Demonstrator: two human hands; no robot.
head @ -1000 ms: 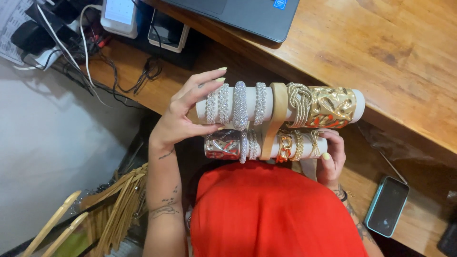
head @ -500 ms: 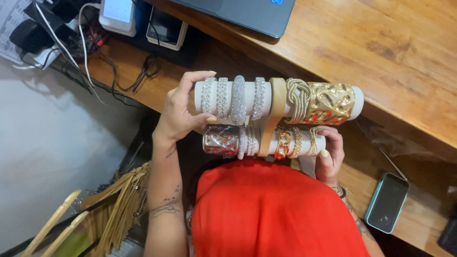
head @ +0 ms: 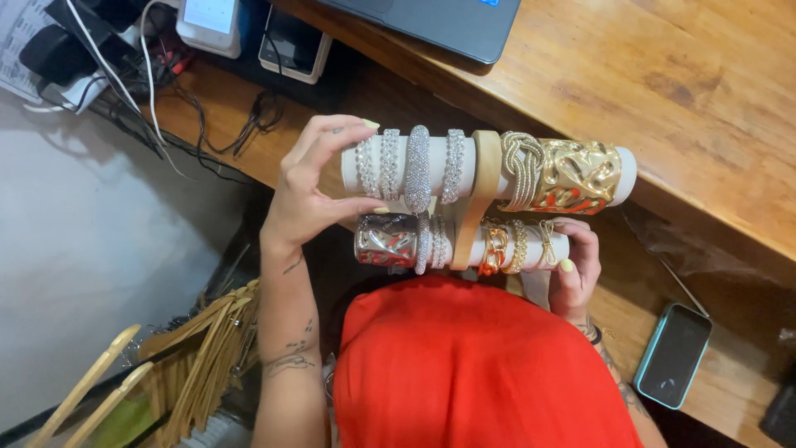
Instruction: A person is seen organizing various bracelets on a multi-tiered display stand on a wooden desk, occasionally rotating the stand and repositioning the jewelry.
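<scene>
The left hand [head: 311, 195] has its fingers [head: 344, 133] curled round the end of the top white roll [head: 481, 162], by the sparkly silver bracelets [head: 414, 166]. A big bumpy gold cuff [head: 576, 176] and a gold knot band [head: 521, 168] sit further along it. The right hand [head: 576, 265] grips the end of the lower roll [head: 464, 246], which carries a shiny silver cuff [head: 385, 241]. Both rolls are held just above the smooth wooden worktop [head: 705, 99]. A flat phone [head: 673, 354] lies nearby
</scene>
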